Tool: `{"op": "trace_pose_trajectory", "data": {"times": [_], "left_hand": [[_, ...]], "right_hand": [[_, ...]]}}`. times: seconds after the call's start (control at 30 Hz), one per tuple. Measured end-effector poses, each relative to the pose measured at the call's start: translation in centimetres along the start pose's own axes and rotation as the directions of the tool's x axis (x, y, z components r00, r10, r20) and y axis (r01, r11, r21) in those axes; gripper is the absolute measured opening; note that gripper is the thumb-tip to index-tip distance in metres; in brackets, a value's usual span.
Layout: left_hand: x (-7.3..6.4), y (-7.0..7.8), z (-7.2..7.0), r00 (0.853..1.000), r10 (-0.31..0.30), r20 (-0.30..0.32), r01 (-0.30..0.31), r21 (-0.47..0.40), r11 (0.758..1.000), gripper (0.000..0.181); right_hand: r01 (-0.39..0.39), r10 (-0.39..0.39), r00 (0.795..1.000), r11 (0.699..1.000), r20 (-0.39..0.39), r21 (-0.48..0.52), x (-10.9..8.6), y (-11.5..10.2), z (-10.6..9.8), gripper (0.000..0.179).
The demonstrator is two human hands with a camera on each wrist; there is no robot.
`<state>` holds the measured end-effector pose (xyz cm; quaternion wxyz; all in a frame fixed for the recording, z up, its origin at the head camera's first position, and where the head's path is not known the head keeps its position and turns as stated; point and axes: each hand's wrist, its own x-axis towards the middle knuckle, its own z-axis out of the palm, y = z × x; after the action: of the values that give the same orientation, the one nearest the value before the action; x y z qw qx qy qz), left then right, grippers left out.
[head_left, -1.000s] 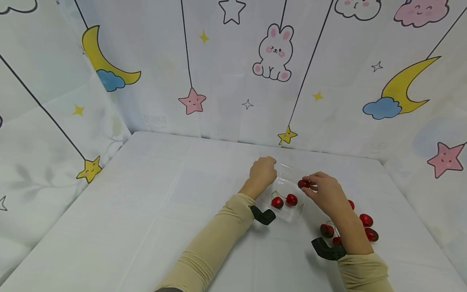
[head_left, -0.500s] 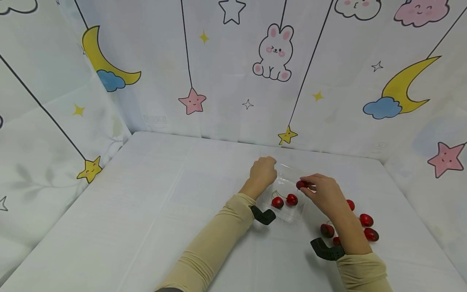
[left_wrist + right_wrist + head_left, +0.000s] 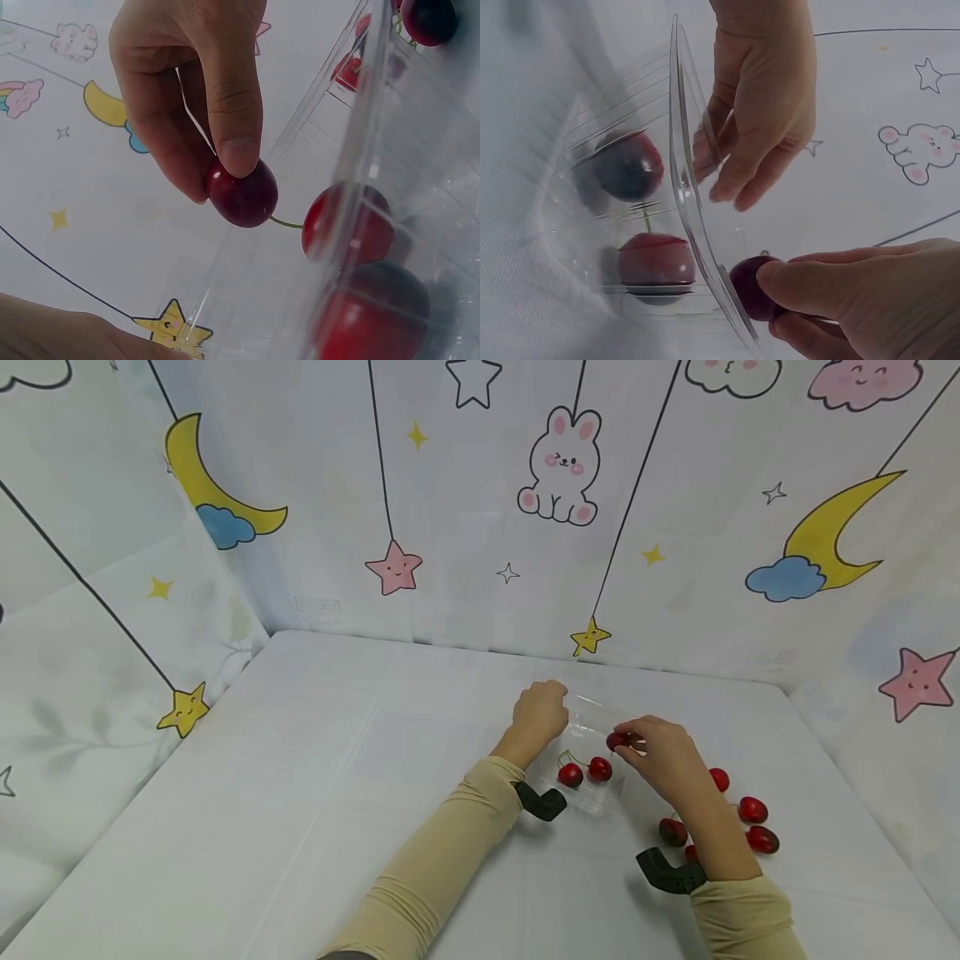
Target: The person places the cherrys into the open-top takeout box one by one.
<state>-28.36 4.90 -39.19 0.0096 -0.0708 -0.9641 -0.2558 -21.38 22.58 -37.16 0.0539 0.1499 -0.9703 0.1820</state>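
A clear plastic box [image 3: 592, 803] stands on the white table, with two red cherries joined by green stems [image 3: 571, 775] inside. My left hand [image 3: 542, 710] holds the box at its far left edge; the right wrist view shows its fingers [image 3: 744, 169] at the clear wall. Between thumb and fingers, my right hand [image 3: 663, 757] pinches a dark red cherry [image 3: 756, 287] above the box's right side, close to the rim [image 3: 694, 202]. In the left wrist view a thin green stem [image 3: 286, 223] runs from this cherry [image 3: 244, 193].
Several more cherries [image 3: 752, 810] lie on the table right of the box, partly hidden by my right forearm. A cloth wall [image 3: 465, 527] printed with moons, stars and a rabbit rises behind the table [image 3: 337, 793].
My right hand has shifted slightly left with the pinched cherry, further over the box. My left hand keeps its place at the box edge.
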Motion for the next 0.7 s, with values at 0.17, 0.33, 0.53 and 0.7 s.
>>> {"op": "trace_pose_trajectory", "data": {"times": [0.17,0.33,0.53,0.7], "left_hand": [[0.0,0.0,0.0,1.0,-0.002,0.002,0.002,-0.014,1.0,0.035],[0.0,0.0,0.0,1.0,0.009,0.006,-0.009,-0.003,1.0,0.034],[0.0,0.0,0.0,1.0,0.009,0.012,-0.009,-0.001,1.0,0.034],[0.1,0.1,0.0,1.0,-0.009,0.019,0.009,-0.004,1.0,0.035]], "right_hand": [[-0.007,0.007,1.0,1.0,0.004,0.009,0.0,0.0,0.2,0.026],[-0.017,0.017,0.999,1.0,0.029,-0.001,0.2,-0.4,0.5,0.027],[-0.016,0.016,0.999,1.0,0.042,-0.017,0.3,-0.6,1.0,0.028],[-0.018,0.018,0.999,1.0,0.047,-0.019,0.4,-0.6,1.4,0.028]]}}
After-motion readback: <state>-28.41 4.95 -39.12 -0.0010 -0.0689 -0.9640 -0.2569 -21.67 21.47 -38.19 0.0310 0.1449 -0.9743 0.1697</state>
